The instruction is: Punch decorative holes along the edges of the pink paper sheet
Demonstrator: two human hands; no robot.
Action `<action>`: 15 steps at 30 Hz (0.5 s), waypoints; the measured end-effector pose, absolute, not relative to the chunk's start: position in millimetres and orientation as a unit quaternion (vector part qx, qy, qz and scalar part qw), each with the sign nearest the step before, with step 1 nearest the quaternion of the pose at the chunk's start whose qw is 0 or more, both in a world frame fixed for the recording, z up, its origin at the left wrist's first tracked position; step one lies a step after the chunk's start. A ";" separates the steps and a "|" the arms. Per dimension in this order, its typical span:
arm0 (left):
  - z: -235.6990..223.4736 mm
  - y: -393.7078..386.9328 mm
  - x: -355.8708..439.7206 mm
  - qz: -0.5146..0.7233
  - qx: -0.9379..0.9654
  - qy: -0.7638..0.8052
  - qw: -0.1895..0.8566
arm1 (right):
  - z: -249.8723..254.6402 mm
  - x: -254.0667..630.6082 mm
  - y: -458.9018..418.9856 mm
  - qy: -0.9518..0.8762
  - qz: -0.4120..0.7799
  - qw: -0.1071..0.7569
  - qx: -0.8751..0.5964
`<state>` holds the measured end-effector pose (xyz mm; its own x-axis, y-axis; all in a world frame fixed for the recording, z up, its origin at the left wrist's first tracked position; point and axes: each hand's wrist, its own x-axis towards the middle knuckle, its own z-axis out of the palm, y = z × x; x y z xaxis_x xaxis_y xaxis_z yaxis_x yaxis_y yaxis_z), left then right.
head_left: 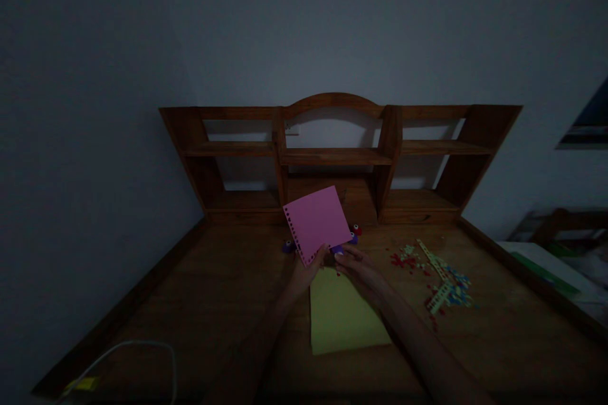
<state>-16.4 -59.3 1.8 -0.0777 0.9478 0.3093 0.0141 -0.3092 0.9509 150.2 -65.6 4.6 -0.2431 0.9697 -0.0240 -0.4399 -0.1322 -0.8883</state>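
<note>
My left hand (305, 275) pinches the lower edge of a pink sheet of paper (317, 221), with a row of small dark holes down its left side. Tilted, the sheet is held up above the desk. Closed around a small purple paper punch (337, 249) at the sheet's lower right edge is my right hand (358, 267); the fingers partly hide the punch. Beneath both hands lies a yellow-green sheet (344, 319). Small punches with white eye-like spots sit beyond: a dark blue one (287, 246) at left, a red one (356, 229) and a blue one (353, 238) at right.
On the desk's right lie punched pale green strips (439, 297), red cut-outs (403, 261) and blue cut-outs (458, 291). A wooden shelf unit (337, 156) stands along the back. A white cable (142, 343) and a yellow item (85, 384) are at the front left.
</note>
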 end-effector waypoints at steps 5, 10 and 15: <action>5.7 -61.1 -14.8 0.587 0.555 0.436 0.397 | 4.1 149.6 -65.7 -0.416 0.666 0.524 -0.330; 10.6 -63.5 -13.7 0.594 0.550 0.429 0.401 | 5.3 149.6 -67.3 -0.423 0.663 0.521 -0.332; 7.8 -63.5 -13.7 0.572 0.570 0.432 0.402 | 4.3 150.4 -65.6 -0.419 0.657 0.521 -0.348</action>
<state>-13.7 -63.5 7.8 -0.0279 0.9522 0.3043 0.0324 -0.3034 0.9523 150.4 -65.6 4.3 -0.2155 0.9763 -0.0215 -0.3930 -0.1068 -0.9133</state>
